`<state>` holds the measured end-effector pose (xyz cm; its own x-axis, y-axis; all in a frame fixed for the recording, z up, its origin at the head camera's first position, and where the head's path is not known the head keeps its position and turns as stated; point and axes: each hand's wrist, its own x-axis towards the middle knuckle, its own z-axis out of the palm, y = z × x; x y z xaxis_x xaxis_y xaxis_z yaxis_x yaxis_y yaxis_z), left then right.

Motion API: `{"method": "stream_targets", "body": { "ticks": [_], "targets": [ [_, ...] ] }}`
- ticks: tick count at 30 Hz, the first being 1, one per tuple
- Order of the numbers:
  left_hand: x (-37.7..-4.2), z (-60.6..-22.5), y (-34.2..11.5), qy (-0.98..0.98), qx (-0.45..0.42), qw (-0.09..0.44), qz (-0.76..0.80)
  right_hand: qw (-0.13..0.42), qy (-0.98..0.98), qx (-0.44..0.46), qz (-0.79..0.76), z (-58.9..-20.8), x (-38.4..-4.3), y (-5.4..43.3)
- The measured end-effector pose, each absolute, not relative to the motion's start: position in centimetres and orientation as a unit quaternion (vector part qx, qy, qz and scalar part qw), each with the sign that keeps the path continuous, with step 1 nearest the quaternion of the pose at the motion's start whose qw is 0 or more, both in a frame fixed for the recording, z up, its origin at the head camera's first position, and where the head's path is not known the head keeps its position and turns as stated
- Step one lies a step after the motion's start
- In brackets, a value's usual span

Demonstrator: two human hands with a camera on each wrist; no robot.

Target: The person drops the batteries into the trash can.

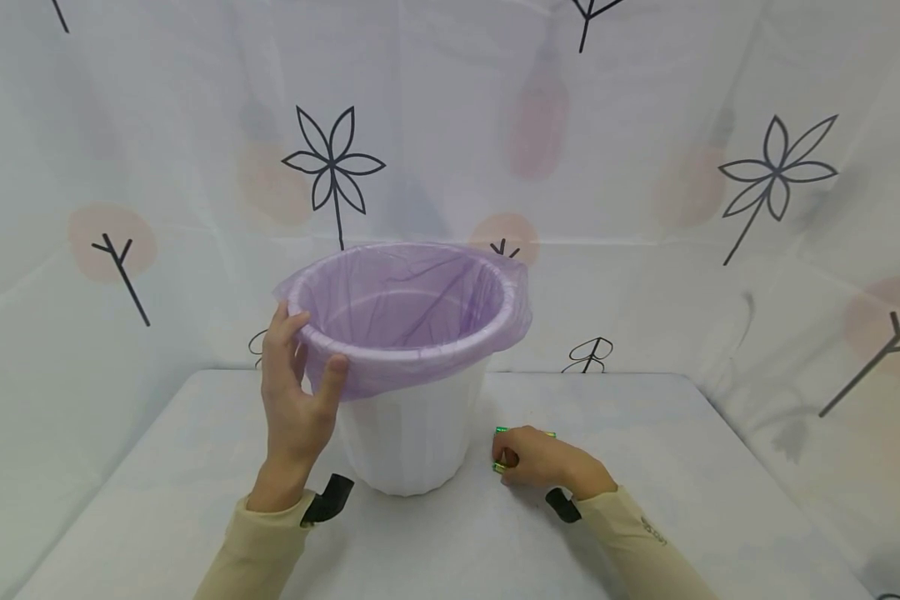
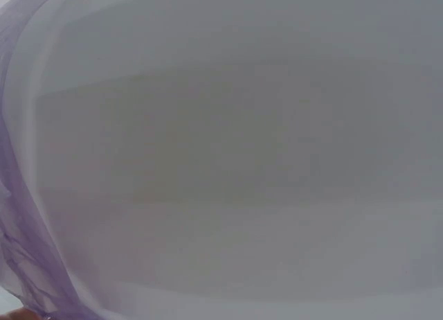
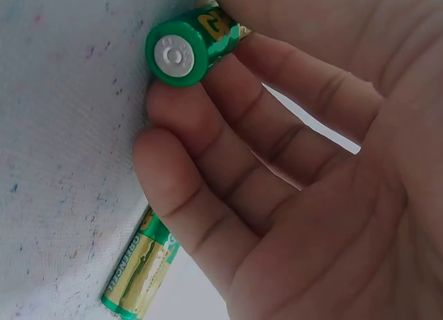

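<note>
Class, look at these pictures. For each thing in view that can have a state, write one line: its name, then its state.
White bin: standing on the table, open at the top
Purple liner: inside the bin, folded out over its rim
Held battery: gripped, one end showing
Other battery: lying on its side
Left hand: gripping the bin's lined rim
Right hand: curled, holding one battery

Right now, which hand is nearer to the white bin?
Left. The left hand grips the white bin at its rim; the right hand is apart, to its right, touching a battery.
</note>
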<state>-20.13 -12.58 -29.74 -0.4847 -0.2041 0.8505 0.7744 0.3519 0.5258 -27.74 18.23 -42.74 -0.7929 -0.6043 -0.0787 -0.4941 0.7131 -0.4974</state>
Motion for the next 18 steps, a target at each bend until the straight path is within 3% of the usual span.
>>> {"method": "stream_targets", "body": {
  "ticks": [18],
  "targets": [
    [-20.33, -29.82, -12.67, -0.679, -0.214, 0.46, -0.531, 0.116, 0.917, -0.304, -0.23, -42.69, -27.8, 18.62]
  ]
}}
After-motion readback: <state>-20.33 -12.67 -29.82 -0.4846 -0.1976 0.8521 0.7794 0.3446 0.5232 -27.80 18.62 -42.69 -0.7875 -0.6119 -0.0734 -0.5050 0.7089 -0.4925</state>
